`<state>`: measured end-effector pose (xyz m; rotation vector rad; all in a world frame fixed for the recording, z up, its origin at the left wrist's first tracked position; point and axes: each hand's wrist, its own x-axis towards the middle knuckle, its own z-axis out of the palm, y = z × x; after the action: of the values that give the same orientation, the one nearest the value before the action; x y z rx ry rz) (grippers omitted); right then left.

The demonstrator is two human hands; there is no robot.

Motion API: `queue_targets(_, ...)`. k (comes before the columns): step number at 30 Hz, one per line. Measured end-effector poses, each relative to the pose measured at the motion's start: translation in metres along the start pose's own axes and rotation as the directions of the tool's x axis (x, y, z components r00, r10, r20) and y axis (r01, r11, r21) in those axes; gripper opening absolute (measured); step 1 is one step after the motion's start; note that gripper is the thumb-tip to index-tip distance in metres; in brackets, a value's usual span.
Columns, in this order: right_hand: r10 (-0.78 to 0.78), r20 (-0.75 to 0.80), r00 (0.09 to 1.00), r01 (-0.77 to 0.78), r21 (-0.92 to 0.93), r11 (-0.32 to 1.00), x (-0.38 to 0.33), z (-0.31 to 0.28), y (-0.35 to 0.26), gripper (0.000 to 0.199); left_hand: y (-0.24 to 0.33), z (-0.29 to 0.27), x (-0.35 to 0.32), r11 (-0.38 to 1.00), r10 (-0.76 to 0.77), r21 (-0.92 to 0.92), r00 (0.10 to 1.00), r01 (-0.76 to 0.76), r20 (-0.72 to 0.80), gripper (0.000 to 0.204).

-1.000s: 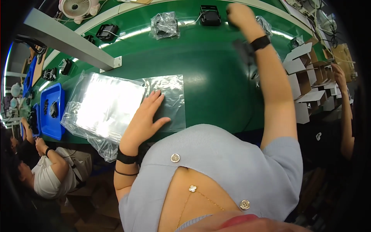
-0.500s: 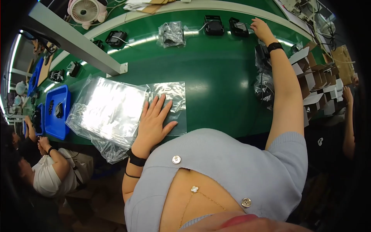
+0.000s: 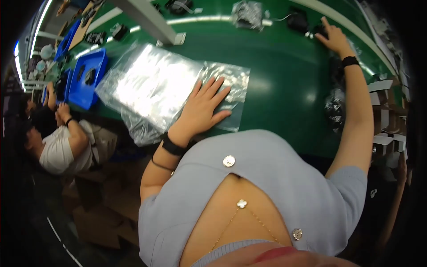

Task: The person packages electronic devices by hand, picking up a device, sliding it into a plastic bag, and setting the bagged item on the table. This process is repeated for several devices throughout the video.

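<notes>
My left hand (image 3: 203, 107) lies flat with fingers spread on a clear plastic bag (image 3: 238, 82), beside a stack of clear plastic bags (image 3: 153, 82). At the far right of the green table, my right hand (image 3: 336, 41) is stretched out over a small black device (image 3: 319, 30). Its thumb and index finger are apart on either side of that device, which the hand partly hides; I cannot tell how firmly they touch it. Just left of it sits another black device (image 3: 298, 19) with a grey cable. Farther left lies a device wrapped in clear plastic (image 3: 247, 15).
A grey metal post (image 3: 149, 20) rises from the green table (image 3: 275, 66). On the left, a blue tray (image 3: 84, 95) holds black parts, and co-workers (image 3: 66, 140) sit beside it. Dark bagged items (image 3: 334, 109) lie by my right forearm, near white cardboard boxes (image 3: 386, 120).
The view has shifted, so the table sits higher and farther right. My right hand has gone from beside the black device to over it, fingers spread wider. My left hand stays on the bag.
</notes>
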<state>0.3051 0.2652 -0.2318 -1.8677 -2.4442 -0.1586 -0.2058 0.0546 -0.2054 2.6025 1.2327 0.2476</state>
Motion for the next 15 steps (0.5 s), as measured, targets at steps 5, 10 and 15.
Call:
queue_targets(5, 0.289, -0.073, 0.954, -0.291, -0.017, 0.956, 0.015, 0.018, 0.004, 0.078, 0.013, -0.014, 0.011, 0.976, -0.081, -0.215, 0.983, 0.044, -0.166, 0.043)
queue_targets(10, 0.421, -0.197, 0.885, -0.369, 0.254, 0.894, 0.019, 0.029, 0.050, 0.083, 0.012, 0.018, 0.030, 0.986, -0.032, -0.169, 0.962, -0.015, -0.272, 0.021)
queue_targets(15, 0.343, -0.021, 0.939, -0.028, 0.990, 0.137, -0.006, -0.109, -0.137, 0.051, -0.002, 0.034, 0.036, 0.981, -0.100, -0.188, 0.957, 0.049, -0.273, 0.014)
